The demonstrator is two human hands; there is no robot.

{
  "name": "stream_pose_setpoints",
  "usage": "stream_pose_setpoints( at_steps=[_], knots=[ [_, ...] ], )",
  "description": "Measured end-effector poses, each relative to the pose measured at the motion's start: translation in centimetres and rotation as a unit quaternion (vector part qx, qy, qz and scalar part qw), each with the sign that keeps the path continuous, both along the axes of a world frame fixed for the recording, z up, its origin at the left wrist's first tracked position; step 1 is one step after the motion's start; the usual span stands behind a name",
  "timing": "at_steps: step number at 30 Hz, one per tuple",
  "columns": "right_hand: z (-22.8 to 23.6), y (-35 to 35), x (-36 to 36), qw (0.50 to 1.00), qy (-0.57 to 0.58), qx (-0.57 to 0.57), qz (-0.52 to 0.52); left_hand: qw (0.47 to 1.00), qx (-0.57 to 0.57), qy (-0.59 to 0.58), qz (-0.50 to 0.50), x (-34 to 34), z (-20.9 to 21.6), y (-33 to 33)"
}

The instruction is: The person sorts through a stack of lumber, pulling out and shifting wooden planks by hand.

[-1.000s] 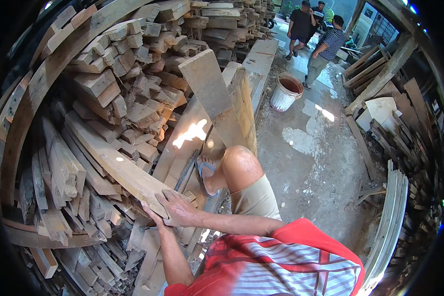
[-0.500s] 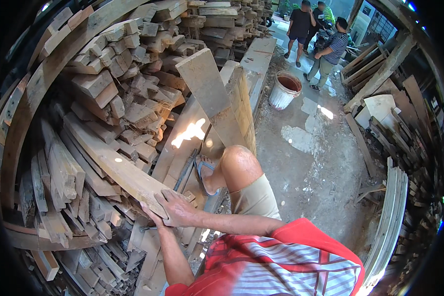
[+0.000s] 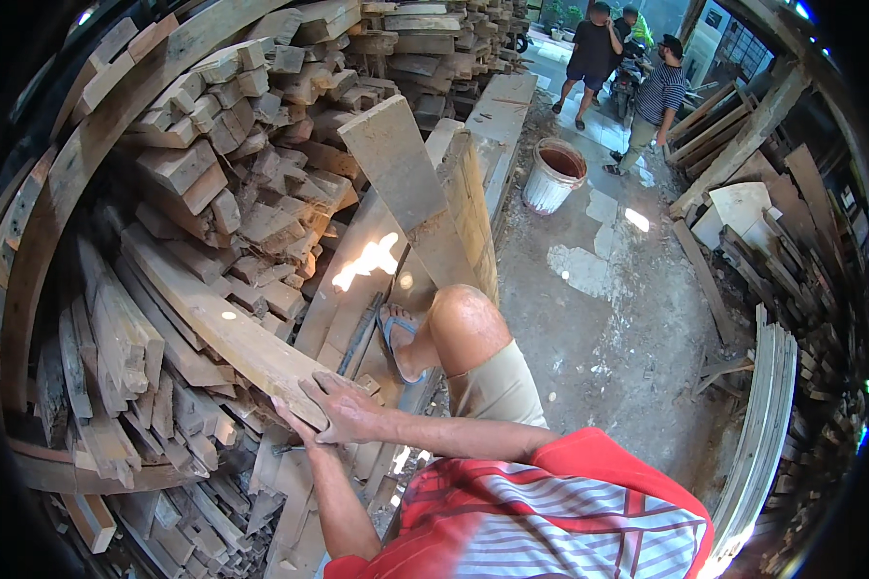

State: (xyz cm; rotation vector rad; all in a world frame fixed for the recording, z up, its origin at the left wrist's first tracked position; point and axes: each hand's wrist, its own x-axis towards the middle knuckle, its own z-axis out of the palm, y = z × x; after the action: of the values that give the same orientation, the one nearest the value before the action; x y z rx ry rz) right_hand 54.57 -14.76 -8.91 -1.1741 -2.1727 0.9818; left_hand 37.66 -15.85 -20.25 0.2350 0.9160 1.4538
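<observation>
Two bare hands grasp the near end of one long plank (image 3: 227, 318), which slants from the wood pile on the left down toward the person's body. The right hand (image 3: 350, 410) lies over the top of that end, fingers spread across it, its thumb down by the end. The left hand (image 3: 299, 422) holds the left side of the same end, just beside the right hand; some of its fingers are hidden. Stacked wood (image 3: 251, 207) rises beyond the plank, with loose battens (image 3: 116, 357) on its left. A foot in a sandal (image 3: 396, 338) rests on boards to the right of the plank, near a dark rod (image 3: 357, 343). Further off, a wide board (image 3: 391, 159) stands tilted, and a white bucket (image 3: 550, 188) sits on the floor (image 3: 599, 338). Three people stand in the background, well apart from the hands.
</observation>
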Motion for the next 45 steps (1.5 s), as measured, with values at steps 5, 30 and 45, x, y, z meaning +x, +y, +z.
stream_pose_setpoints(
  at_steps=[5, 30, 45],
  knots=[
    [0.2, 0.2, 0.5, 0.999, 0.000, -0.027, 0.037, 0.998, 0.040, 0.036, 0.031, -0.9, -0.4, 0.1],
    [21.1, 6.1, 2.6, 0.988, 0.148, -0.009, 0.028, 0.968, 0.174, 0.176, 0.038, 6.3, 25.1, 5.4],
    [28.9, 9.7, 2.2, 0.986, 0.103, 0.124, 0.030, 0.956, 0.281, 0.006, 0.082, 8.4, 32.8, 9.3]
  ],
)
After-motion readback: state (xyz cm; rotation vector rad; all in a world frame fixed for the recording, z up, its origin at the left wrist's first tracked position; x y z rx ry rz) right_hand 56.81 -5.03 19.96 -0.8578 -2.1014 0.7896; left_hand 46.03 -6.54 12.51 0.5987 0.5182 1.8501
